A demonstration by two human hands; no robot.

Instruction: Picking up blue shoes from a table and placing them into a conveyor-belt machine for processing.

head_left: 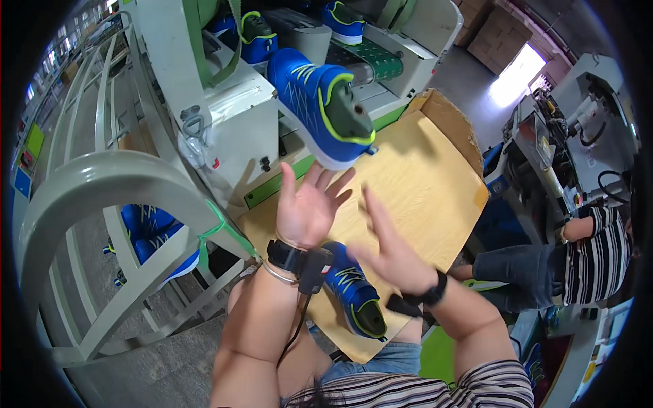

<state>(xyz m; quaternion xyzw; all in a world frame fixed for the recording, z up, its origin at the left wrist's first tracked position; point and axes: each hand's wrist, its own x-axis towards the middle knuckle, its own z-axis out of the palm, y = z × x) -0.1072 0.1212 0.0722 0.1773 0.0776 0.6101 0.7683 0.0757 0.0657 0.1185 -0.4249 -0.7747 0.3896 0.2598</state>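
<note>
My left hand (307, 207) is raised with the palm up and the fingers spread wide, gripping nothing. A blue sneaker with yellow-green trim (322, 105) sits just above its fingertips; I cannot tell whether they touch the white sole or fall just short of it. The shoe is tilted, toe up and away from me, with a dark green last filling its opening. My right hand (389, 248) is open too, fingers stretched toward the left hand, and it holds nothing. Both wrists carry black bands, and a cable runs down from the left one.

Below and between my hands, a second blue sneaker (354, 289) lies on the wooden board (422, 183) across my lap, heel toward me.

Farther out, more blue shoes (262, 37) ride on the green conveyor belt (377, 60) of the white machine ahead. On my left, a pale green metal rack (102, 183) holds another pair of blue shoes (153, 234) on a lower level. To my right, a seated person in a striped shirt (592, 255) works beside a grey machine (544, 149).
</note>
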